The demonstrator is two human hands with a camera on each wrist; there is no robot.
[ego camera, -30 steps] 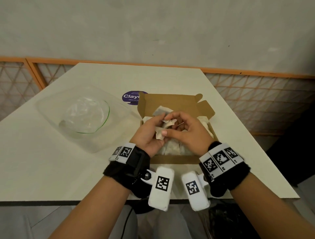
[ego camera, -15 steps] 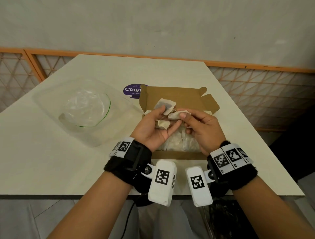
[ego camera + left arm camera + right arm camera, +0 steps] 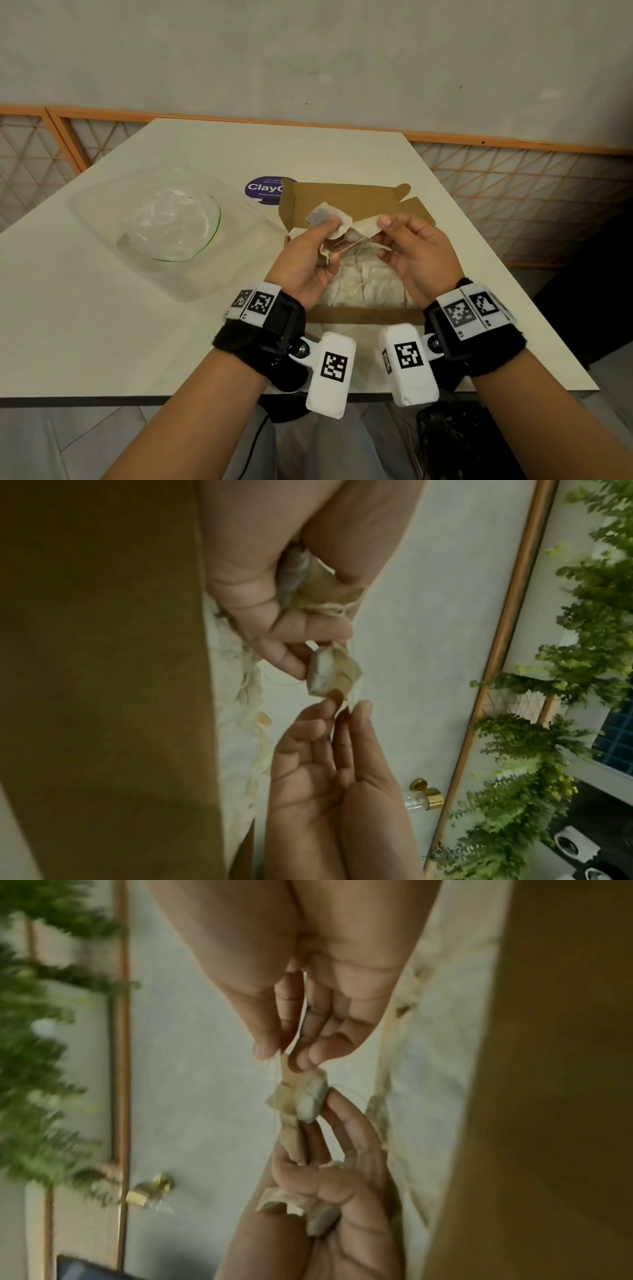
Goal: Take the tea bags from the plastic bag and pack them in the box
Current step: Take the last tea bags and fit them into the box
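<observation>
Both hands are raised over the open cardboard box (image 3: 359, 313), which has several pale tea bags (image 3: 363, 284) lying inside. My left hand (image 3: 305, 253) grips a small bunch of tea bags (image 3: 329, 222) between thumb and fingers. My right hand (image 3: 414, 250) pinches the corner of one tea bag (image 3: 366, 228) beside the bunch. A thin string (image 3: 346, 245) runs between the two. In the left wrist view the left hand (image 3: 260, 569) holds the bunch (image 3: 308, 582) and the right hand's fingertips (image 3: 363, 704) pinch the separate tea bag (image 3: 325, 672). The right wrist view shows the same pinch on that tea bag (image 3: 304, 1096).
A clear plastic bag (image 3: 171, 233) with a green line lies flattened on the white table (image 3: 85, 325) to the left of the box. A purple round sticker (image 3: 262, 188) sits behind the box's raised flap (image 3: 342, 202). The table's right edge is close to the box.
Both hands have lifted from inside the box and drawn apart. The right hand has pulled one tea bag rightward out of the bunch that the left hand holds.
</observation>
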